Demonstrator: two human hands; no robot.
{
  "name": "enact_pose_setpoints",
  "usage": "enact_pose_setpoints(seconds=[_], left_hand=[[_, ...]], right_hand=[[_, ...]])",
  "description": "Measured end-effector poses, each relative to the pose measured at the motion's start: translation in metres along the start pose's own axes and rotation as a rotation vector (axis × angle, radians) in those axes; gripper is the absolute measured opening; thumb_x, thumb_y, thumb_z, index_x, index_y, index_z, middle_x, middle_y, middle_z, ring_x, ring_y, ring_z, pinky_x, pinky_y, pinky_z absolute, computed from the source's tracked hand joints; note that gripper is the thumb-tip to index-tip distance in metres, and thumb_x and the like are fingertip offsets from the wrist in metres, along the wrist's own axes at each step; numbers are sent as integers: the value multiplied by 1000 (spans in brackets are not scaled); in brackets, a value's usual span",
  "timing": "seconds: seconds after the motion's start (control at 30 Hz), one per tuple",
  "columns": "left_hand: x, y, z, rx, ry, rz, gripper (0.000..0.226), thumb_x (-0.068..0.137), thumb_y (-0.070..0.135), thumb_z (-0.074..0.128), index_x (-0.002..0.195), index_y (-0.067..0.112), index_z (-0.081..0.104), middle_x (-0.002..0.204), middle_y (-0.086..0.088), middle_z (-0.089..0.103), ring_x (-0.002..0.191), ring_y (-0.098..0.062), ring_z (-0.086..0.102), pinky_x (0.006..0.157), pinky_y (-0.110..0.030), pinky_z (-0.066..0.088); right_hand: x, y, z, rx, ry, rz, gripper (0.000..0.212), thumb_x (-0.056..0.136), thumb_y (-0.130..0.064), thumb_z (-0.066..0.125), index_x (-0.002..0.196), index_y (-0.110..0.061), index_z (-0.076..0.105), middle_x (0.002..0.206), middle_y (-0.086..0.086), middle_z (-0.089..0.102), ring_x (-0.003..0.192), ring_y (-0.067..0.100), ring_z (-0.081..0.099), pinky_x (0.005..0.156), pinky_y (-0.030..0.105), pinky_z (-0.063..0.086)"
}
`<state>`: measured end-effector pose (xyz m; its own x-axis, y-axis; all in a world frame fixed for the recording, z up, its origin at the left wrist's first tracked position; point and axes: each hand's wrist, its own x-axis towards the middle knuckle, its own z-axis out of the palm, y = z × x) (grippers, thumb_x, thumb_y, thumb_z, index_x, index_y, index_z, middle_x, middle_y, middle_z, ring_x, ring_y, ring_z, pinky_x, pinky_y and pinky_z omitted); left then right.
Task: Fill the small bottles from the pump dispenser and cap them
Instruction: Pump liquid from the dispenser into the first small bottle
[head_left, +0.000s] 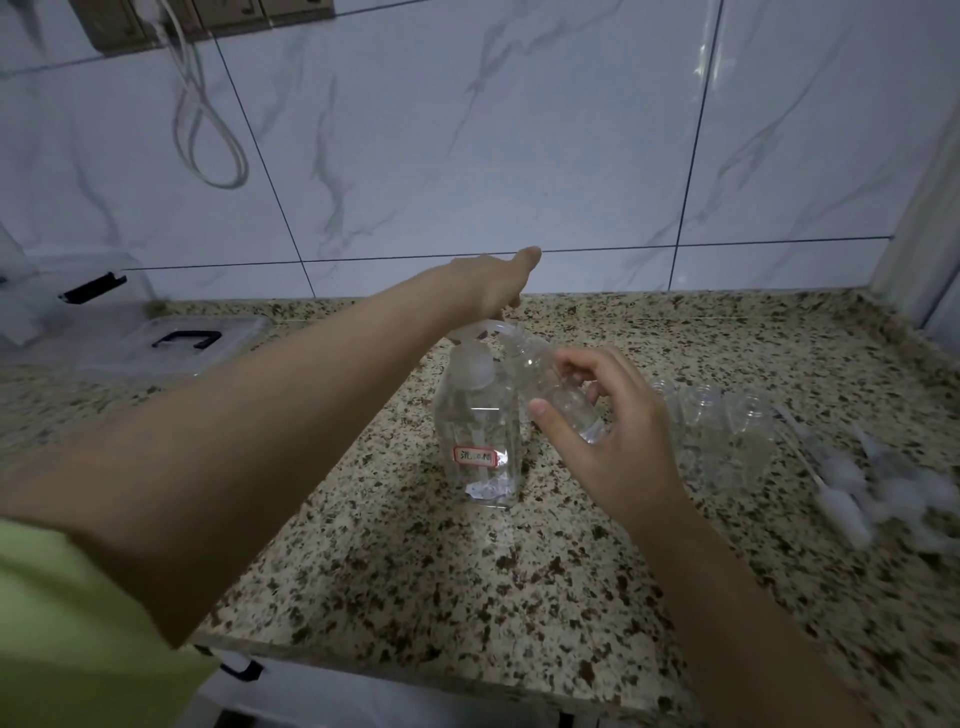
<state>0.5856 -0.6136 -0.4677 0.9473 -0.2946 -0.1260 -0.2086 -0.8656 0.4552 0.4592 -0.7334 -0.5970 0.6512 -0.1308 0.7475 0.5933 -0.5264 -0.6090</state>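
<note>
While the left hand (491, 286) pressed flat on the pump dispenser (480, 415), hiding its head, the right hand (602, 415) gripped a tilted, blurred small bottle (550, 387) beneath the spout.

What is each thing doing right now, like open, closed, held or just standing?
Pump dispenser: upright on the counter, partly full of clear liquid.
Left hand: presses on the pump head.
Small bottle: uncapped, tilted, mouth at the pump spout.
Right hand: grips the small bottle.
Spare small bottles: uncapped, standing together.
Caps: loose in a pile.
</note>
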Motion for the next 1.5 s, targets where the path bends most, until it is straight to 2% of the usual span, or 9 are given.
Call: enact_pose_setpoints(seconds=[0.17,0.3,0.67,0.83,0.9,1.03,1.3,1.37,1.5], left_hand=[[0,-2,6,11,-12,-12,78,99,65,10,121,17,67,128,-11,62,123,-30,52,101,-41,37],[3,-5,5,-29,-28,-8,78,99,66,11,119,18,67,121,-10,65,118,-30,54,104,-42,39],[4,-1,0,16,-92,-12,80,99,67,9,121,17,67,127,-11,62,118,-29,54,85,-35,36],[5,-2,-4,-63,-98,-7,77,99,66,11,117,17,68,115,-8,68,85,-15,61,68,-29,37],[6,-4,-1,-51,-112,7,78,100,64,10,112,18,71,113,-7,68,89,-18,62,72,-28,41],[4,-4,1,-39,-133,0,79,99,66,10,99,23,77,118,-8,66,112,-28,57,101,-42,43],[4,-4,2,-77,-142,-46,79,98,67,13,103,17,74,115,-12,66,104,-35,63,98,-47,49],[5,-3,2,-59,-113,-28,79,98,66,12,102,18,75,124,-13,62,106,-33,61,96,-44,49],[3,0,4,-27,-133,-46,78,99,65,11,107,17,73,112,-7,65,108,-29,56,84,-37,41]], right_hand=[[0,3,-1,-17,-4,24,34,88,-21,74,119,-8,65,104,-6,62,99,-7,54,86,6,38],[0,2,-1,-23,-12,17,37,89,-30,69,120,-9,65,102,-9,60,97,-8,53,85,6,39],[0,1,-1,-10,-37,34,41,91,-33,67,126,-14,63,108,-11,61,103,-8,54,89,7,40],[0,2,-1,-4,-32,12,42,91,-32,67,126,-10,64,107,-6,63,103,-2,56,90,12,43],[0,3,-1,-9,-32,8,41,91,-33,67,126,-11,63,107,-5,63,103,0,57,90,13,44],[1,4,0,14,-33,4,41,91,-32,67,126,-12,62,108,-3,63,103,3,58,90,19,49],[1,4,-2,-1,-20,-1,38,90,-28,69,124,-13,62,104,-3,62,98,-5,54,87,10,41],[1,5,-2,8,-23,-3,39,90,-29,68,125,-12,63,105,-2,63,99,-3,55,88,11,43],[0,5,-2,37,-41,14,39,90,-33,67,126,-18,61,108,-7,62,103,4,58,90,18,48]])
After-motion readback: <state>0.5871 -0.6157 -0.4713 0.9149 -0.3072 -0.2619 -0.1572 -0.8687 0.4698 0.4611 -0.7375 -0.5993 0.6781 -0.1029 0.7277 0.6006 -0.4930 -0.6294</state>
